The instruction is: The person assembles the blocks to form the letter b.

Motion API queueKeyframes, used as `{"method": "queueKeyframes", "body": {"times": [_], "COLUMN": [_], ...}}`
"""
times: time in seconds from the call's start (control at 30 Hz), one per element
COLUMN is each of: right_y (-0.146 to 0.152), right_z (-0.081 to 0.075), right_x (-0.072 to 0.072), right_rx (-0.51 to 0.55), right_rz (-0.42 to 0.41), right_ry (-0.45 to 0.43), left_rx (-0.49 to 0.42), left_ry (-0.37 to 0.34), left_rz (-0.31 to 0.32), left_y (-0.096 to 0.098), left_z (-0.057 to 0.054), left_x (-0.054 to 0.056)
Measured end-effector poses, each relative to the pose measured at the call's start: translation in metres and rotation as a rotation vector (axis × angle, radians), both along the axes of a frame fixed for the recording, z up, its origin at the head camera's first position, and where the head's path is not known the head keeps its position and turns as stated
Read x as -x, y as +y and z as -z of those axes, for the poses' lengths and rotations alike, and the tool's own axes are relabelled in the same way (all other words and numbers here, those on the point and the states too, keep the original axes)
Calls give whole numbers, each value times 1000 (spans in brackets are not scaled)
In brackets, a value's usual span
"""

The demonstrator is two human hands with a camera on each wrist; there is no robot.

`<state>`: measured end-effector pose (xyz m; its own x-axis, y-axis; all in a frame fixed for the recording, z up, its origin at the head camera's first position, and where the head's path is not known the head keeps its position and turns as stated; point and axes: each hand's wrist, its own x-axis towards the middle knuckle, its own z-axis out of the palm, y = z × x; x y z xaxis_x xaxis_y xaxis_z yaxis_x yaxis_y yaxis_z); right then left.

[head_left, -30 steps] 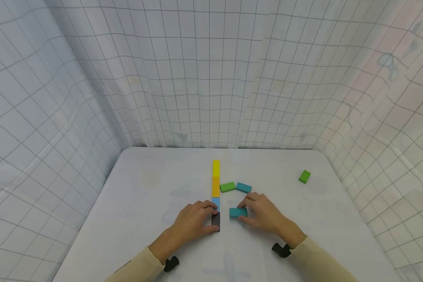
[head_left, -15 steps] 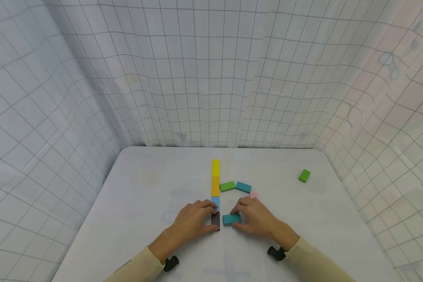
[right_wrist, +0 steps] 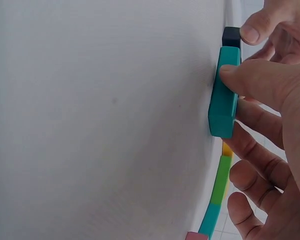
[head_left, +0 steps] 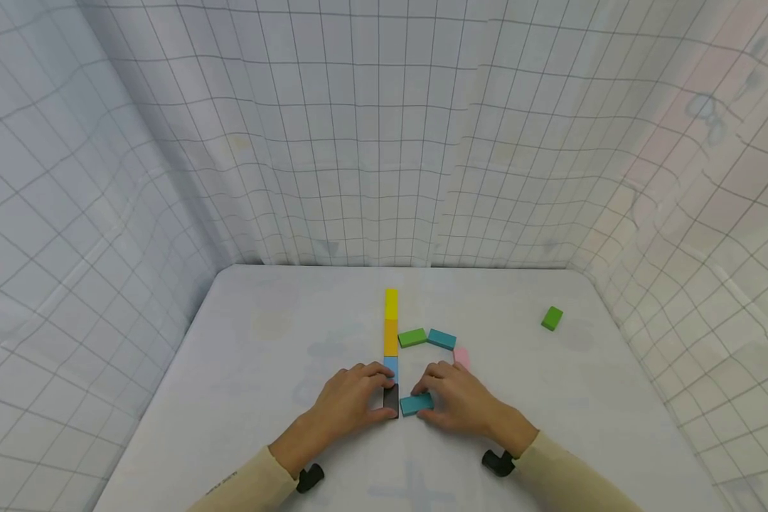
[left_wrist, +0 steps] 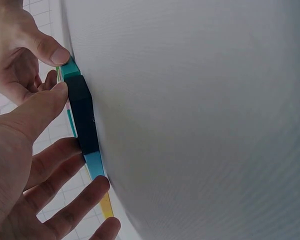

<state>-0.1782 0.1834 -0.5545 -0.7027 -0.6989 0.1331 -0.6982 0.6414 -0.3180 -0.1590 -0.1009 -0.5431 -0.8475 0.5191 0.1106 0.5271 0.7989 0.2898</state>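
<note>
My left hand [head_left: 352, 398] pinches a black block [head_left: 391, 402] between thumb and fingers at the near end of a straight column. Beyond it the column runs on with a light blue block [head_left: 390, 365], an orange block [head_left: 390, 338] and a yellow block [head_left: 391, 304]. In my right hand [head_left: 457, 400] a teal block [left_wrist: 73, 68] is pinched by its long sides, its left end right beside the black one. From the orange block a green block [head_left: 412, 338], a blue-teal block [head_left: 442, 339] and a pink block [head_left: 461, 357] curve rightward and toward me.
A lone green block [head_left: 552, 318] lies far right on the white table [head_left: 281, 313]. Grid-patterned white curtains [head_left: 409, 142] hang around the table's back and sides. Black wrist-worn devices [head_left: 498, 463] show below both sleeves.
My right hand has moved left and toward me with the teal block, bringing it up to the black block with a slight tilt. The pink block has come into view. My left hand stays put.
</note>
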Motion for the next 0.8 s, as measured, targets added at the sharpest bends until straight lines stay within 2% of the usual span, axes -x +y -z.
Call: {"method": "queueKeyframes", "body": {"times": [0.8], "right_y": [-2], "right_z": [0], "right_x": [-2], "right_rx": [-23], "right_rz": [2], "right_ry": [-3], "left_rx": [7], "left_ry": [0], "left_rz": [2], "left_y": [0], "left_z": [-1], "left_x": [0]}}
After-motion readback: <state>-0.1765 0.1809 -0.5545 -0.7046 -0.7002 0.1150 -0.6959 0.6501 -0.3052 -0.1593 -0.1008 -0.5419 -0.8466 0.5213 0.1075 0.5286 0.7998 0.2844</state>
